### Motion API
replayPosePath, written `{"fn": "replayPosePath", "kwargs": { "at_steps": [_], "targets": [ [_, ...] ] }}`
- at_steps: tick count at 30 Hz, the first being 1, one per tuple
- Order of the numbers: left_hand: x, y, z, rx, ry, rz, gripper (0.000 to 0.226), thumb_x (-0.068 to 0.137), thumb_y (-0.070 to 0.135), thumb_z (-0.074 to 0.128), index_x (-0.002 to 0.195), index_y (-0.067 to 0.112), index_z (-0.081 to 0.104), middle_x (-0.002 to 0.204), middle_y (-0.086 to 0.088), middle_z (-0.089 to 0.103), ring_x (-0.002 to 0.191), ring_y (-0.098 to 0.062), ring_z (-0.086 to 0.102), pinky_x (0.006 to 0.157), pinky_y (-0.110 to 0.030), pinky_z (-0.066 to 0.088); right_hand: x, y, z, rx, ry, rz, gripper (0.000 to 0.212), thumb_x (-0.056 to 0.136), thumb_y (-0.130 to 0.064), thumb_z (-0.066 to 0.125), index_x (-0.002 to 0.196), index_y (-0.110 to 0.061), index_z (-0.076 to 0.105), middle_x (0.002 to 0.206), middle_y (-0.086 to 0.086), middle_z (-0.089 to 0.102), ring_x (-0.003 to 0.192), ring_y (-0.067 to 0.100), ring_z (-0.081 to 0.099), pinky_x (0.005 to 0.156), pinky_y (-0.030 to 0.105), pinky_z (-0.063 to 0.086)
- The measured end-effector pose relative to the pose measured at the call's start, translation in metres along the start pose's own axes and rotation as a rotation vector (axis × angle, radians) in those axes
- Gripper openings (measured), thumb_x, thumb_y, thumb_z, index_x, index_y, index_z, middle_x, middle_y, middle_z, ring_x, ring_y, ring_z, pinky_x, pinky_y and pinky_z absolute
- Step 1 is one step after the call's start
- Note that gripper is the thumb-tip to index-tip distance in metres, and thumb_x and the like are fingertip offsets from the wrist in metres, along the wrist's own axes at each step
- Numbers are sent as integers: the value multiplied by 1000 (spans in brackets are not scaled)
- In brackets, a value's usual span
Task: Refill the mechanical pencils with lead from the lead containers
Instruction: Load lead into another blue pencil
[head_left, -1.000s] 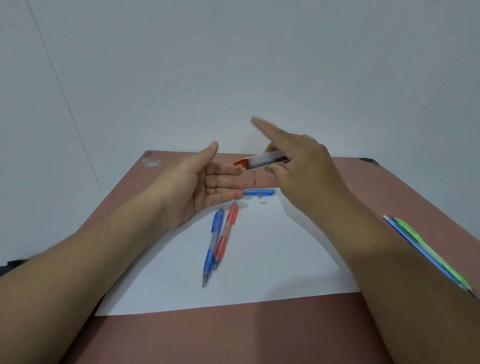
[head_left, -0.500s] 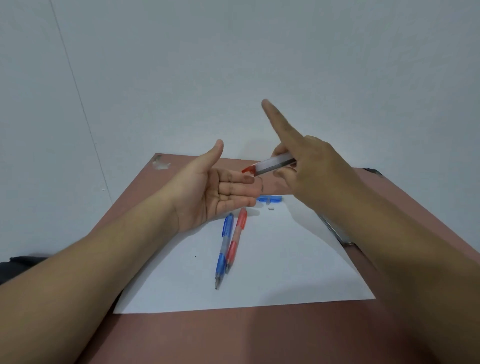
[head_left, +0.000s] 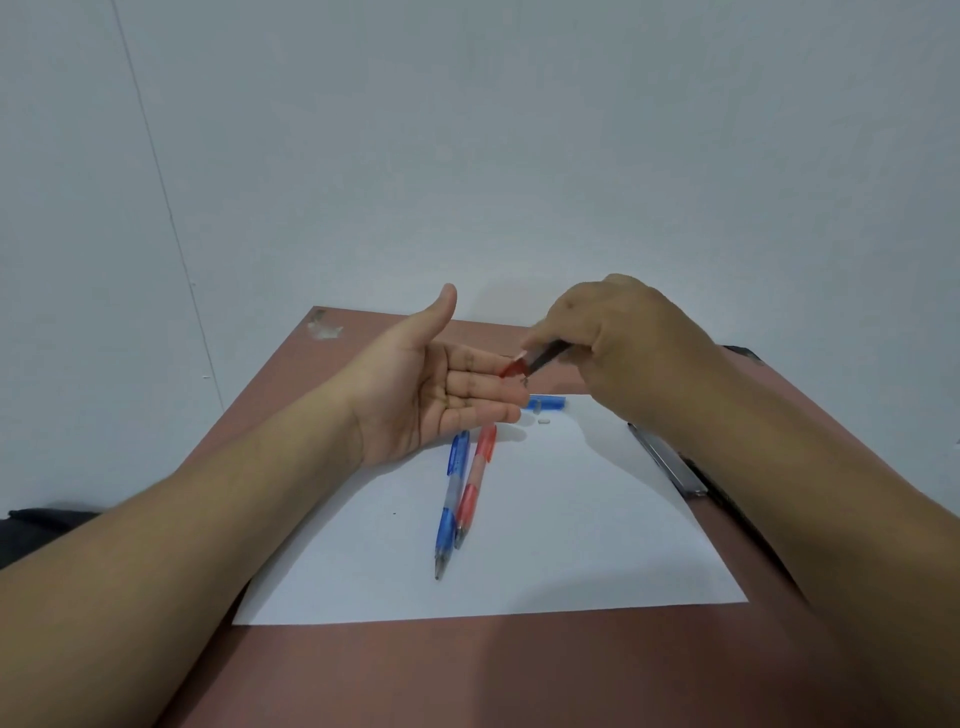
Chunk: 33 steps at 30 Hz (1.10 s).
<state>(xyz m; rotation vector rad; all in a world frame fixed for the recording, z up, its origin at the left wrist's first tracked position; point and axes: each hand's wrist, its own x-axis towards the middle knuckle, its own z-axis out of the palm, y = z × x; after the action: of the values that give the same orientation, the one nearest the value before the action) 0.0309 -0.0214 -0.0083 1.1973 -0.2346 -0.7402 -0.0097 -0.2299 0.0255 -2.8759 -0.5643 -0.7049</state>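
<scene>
Two pencils lie side by side on the paper (head_left: 545, 545): a blue pencil (head_left: 450, 499) and a red pencil (head_left: 475, 480). The left hand (head_left: 441, 384) is spread flat, palm up, thumb raised. The right hand (head_left: 618, 338) pinches one lead container (head_left: 524, 364), its red end tilted over the left fingertips. A second container (head_left: 667, 460) lies at the paper's right edge.

I see my left hand (head_left: 436, 384) held flat, palm up, above the white paper (head_left: 545, 519). My right hand (head_left: 618, 353) pinches a red-capped lead container (head_left: 530, 362), tilted toward those fingertips. A blue pencil (head_left: 451, 499) and a red pencil (head_left: 475, 483) lie side by side on the paper.
</scene>
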Motion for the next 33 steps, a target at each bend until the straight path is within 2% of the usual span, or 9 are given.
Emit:
{"fn": "replayPosePath", "kwargs": {
  "at_steps": [1, 2, 4, 7, 9, 12, 14, 23, 33],
  "targets": [
    [0, 0, 0, 1, 0, 2, 90, 94, 72, 35, 124, -9, 60, 115, -29, 70, 101, -37, 73, 78, -32, 63, 0, 1, 2, 8, 6, 0, 50, 90, 1, 63, 117, -40, 73, 99, -6, 69, 94, 21, 58, 84, 46, 53],
    [0, 0, 0, 4, 4, 3, 89, 95, 71, 35, 124, -9, 60, 115, -29, 70, 100, -37, 73, 76, -32, 63, -1, 2, 4, 41, 23, 29, 53, 89, 3, 63, 122, -39, 72, 99, -6, 69, 95, 19, 59, 85, 45, 53],
    [0, -1, 0, 16, 9, 10, 87, 96, 70, 35, 122, -8, 61, 113, -28, 71, 97, -36, 74, 73, -31, 64, -4, 3, 6, 104, 78, 87, 68, 89, 2, 62, 138, -45, 57, 99, -7, 67, 93, 15, 58, 85, 39, 54],
    [3, -3, -2, 31, 27, 57, 75, 99, 62, 39, 117, -6, 65, 111, -26, 72, 94, -34, 74, 75, -31, 63, -9, 5, 5, 150, 98, 118, 75, 90, 0, 63, 144, -50, 48, 99, -8, 65, 89, 14, 57, 82, 35, 53],
    [6, -5, -4, 63, 67, 134, 55, 103, 46, 45, 110, -3, 68, 109, -24, 73, 95, -33, 73, 80, -31, 63, -10, 6, 3, 178, 115, 128, 74, 90, 0, 65, 143, -49, 50, 100, -8, 65, 89, 13, 58, 82, 33, 53],
    [9, -9, -5, 182, 143, 231, 24, 101, 17, 55, 101, -1, 71, 100, -21, 74, 87, -30, 72, 78, -30, 63, -13, 7, 3, 197, 112, 159, 72, 91, -2, 66, 141, -51, 51, 101, -11, 64, 89, 9, 58, 82, 27, 52],
    [9, -9, -4, 262, 161, 250, 17, 98, 12, 61, 99, 0, 73, 98, -18, 75, 84, -27, 73, 77, -29, 63, -15, 7, 3, 197, 105, 170, 71, 92, -4, 67, 142, -51, 50, 102, -12, 64, 88, 8, 58, 82, 25, 52],
    [7, -8, 2, 321, 180, 283, 12, 89, 11, 72, 96, 3, 75, 96, -14, 77, 83, -24, 74, 77, -26, 62, -20, 3, 4, 210, 97, 185, 67, 93, -6, 67, 143, -48, 51, 105, -10, 66, 90, 10, 60, 82, 22, 51],
    [7, -8, 4, 369, 230, 287, 5, 89, 7, 71, 90, 6, 76, 91, -13, 77, 81, -24, 74, 78, -29, 61, -21, -1, 3, 194, 95, 184, 65, 93, -6, 69, 144, -43, 51, 110, -10, 65, 91, 9, 60, 85, 18, 50]
  ]
}}
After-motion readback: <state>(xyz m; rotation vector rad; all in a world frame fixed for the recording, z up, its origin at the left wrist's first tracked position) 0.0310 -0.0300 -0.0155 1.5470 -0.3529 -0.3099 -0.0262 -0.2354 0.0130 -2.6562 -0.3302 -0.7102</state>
